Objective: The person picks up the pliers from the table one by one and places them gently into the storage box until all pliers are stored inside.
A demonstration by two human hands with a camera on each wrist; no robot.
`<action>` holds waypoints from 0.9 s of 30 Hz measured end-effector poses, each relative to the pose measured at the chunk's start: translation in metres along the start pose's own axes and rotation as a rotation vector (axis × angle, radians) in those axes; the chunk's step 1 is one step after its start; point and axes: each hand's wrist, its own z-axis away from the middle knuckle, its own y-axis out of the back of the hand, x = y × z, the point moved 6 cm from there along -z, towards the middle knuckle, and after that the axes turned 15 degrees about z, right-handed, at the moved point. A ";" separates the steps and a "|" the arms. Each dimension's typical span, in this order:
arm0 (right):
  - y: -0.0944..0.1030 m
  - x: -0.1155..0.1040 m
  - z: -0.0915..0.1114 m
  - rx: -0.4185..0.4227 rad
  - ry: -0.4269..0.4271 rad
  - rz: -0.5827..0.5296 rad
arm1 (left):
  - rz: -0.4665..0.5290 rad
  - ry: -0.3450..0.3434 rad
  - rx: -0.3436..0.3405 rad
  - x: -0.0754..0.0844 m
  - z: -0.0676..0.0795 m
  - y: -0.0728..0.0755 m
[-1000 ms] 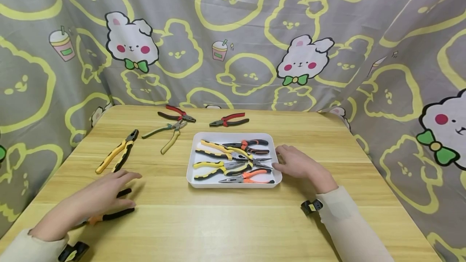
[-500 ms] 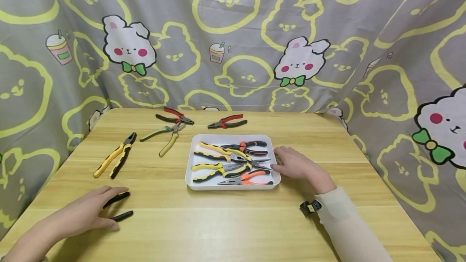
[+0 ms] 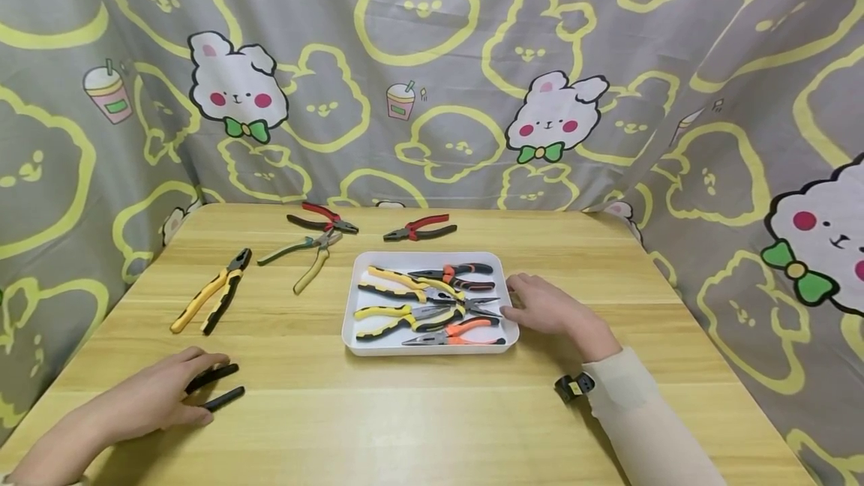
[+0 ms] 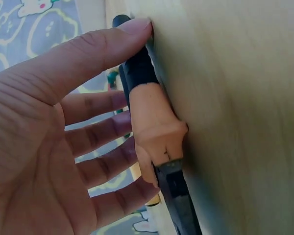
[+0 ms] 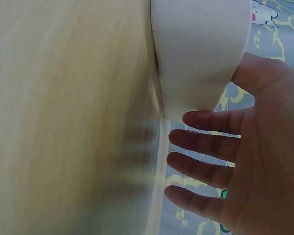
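My left hand (image 3: 158,396) is around a pair of pliers (image 4: 157,122) with orange and black handles at the table's left front. In the left wrist view, the thumb lies on one black handle while the fingers reach the far side. From the head view only the black handle ends show beyond the hand. My right hand (image 3: 543,304) is at the right side of a white tray (image 3: 432,349). Its thumb goes over the rim and the index fingertip meets the outer wall; the other fingers are spread. Several pliers lie inside, including one orange needle-nose pair (image 3: 455,332).
Yellow-black pliers (image 3: 212,291) lie left of the tray. Behind them are pale green-yellow pliers (image 3: 304,253), close to red-black pliers (image 3: 324,218). Another red-black pair (image 3: 421,228) sits behind the tray. A patterned curtain (image 3: 432,81) borders the wooden table (image 3: 418,426).
My left hand has moved down and left over the orange-black pliers, and its thumb and fingers have come in around the handles. The right hand has stayed at the tray. The head view has shifted slightly.
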 end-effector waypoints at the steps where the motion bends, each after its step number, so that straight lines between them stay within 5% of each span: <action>1: 0.000 0.000 0.000 -0.001 0.000 -0.001 | 0.000 0.002 -0.007 -0.001 0.000 0.000; 7: 0.000 0.000 0.000 -0.008 -0.003 -0.002 | 0.071 0.045 -0.076 -0.014 0.006 0.004; 13: 0.000 0.000 0.000 -0.013 0.004 -0.002 | 0.101 -0.003 -0.086 -0.017 0.008 0.005; 21: 0.000 0.000 -0.001 -0.012 0.011 -0.004 | 0.020 -0.125 0.036 -0.005 0.005 0.009; 27: 0.000 0.001 -0.002 -0.012 0.008 -0.003 | 0.004 -0.114 0.100 0.006 -0.004 0.018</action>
